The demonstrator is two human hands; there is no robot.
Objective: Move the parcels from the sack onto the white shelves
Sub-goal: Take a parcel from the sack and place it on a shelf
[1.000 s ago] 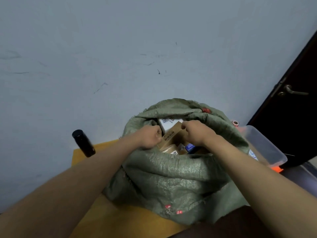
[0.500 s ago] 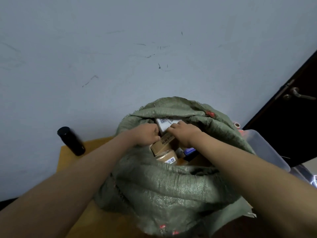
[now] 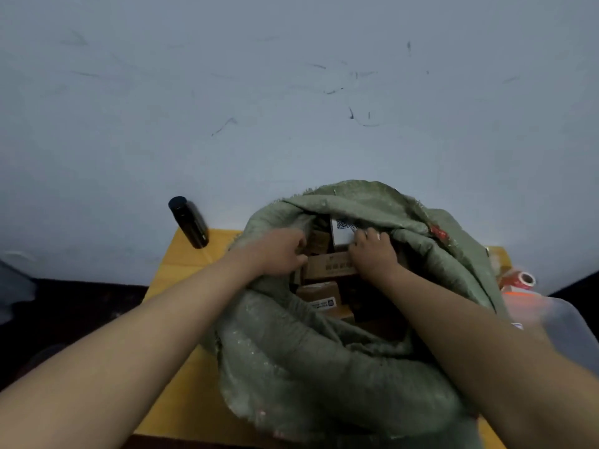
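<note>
Head view: rumpled green sack [image 3: 324, 367], brown parcels [image 3: 327, 268].

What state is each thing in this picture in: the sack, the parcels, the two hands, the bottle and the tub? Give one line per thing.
green sack: mouth open, parcels inside.
brown parcel: in the sack, gripped at both ends.
white parcel: in the sack, label showing.
left hand: grips the brown parcel.
right hand: grips the brown parcel.
black bottle: upright, capped.
plastic tub: beside the sack, contents unclear.
</note>
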